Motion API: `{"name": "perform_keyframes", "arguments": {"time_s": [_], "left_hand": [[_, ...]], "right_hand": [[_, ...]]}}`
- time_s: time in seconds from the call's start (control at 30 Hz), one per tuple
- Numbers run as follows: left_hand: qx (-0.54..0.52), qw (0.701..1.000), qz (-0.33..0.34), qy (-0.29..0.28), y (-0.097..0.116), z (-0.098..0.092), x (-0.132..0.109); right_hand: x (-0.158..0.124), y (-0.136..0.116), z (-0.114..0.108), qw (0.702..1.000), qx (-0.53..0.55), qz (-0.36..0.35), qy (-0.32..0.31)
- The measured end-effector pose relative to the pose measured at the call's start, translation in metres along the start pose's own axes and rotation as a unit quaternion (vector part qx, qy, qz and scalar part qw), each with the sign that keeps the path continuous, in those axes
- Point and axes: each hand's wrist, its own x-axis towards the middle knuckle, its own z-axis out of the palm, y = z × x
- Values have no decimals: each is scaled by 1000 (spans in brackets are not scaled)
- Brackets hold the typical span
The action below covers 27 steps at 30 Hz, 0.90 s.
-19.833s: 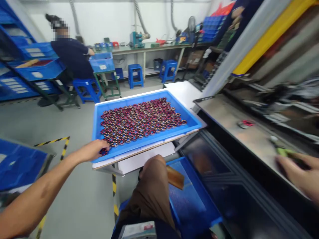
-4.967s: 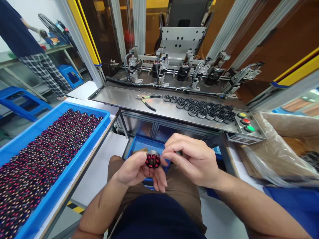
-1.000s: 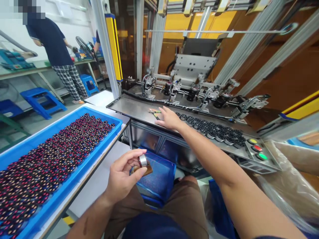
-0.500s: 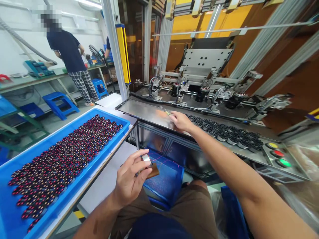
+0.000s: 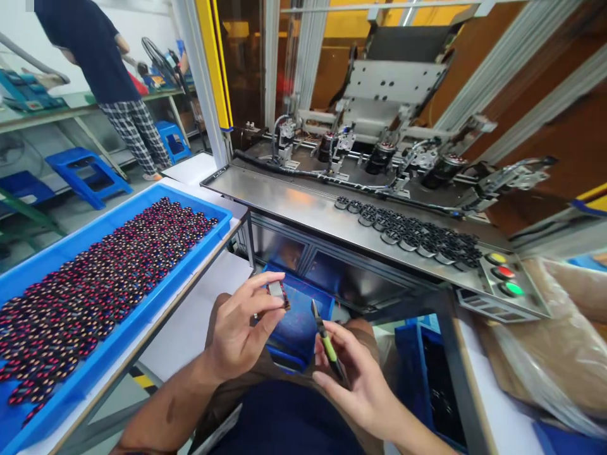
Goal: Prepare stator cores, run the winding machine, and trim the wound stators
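Observation:
Between the thumb and fingers of my left hand (image 5: 241, 328) is a small motor stator (image 5: 275, 292), a silvery ring with dark and reddish edges. My right hand (image 5: 353, 373) is wrapped around slim wire snips (image 5: 327, 344) with black and yellow-green handles; their pointed tip faces up, a little to the right of the stator and apart from it. Below both hands sits a blue bin (image 5: 327, 296) with thin reddish wire scraps. On my left, a long blue tray (image 5: 190, 256) holds many similar round stators (image 5: 123, 272) with red and copper-coloured dots.
Ahead is a steel ledge (image 5: 265, 193) bearing rows of black ring-shaped parts (image 5: 412, 230). Behind it stands a machine with several fixtures (image 5: 382, 155). A button panel (image 5: 507, 275) and plastic-covered cardboard (image 5: 559, 341) are at right. A person (image 5: 85, 50) stands far left.
My right hand has come back from the steel ledge towards my left hand, now with the snips clearly in it. My left hand still holds the stator. The view has tilted down.

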Motion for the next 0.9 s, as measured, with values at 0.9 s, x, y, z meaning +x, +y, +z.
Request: {"name": "perform_keyframes", "arguments": {"time_s": [0.9], "left_hand": [[-4,997,61,-56,2,3,6]], "right_hand": [[23,-10,4,988,-87,-126,7]]}}
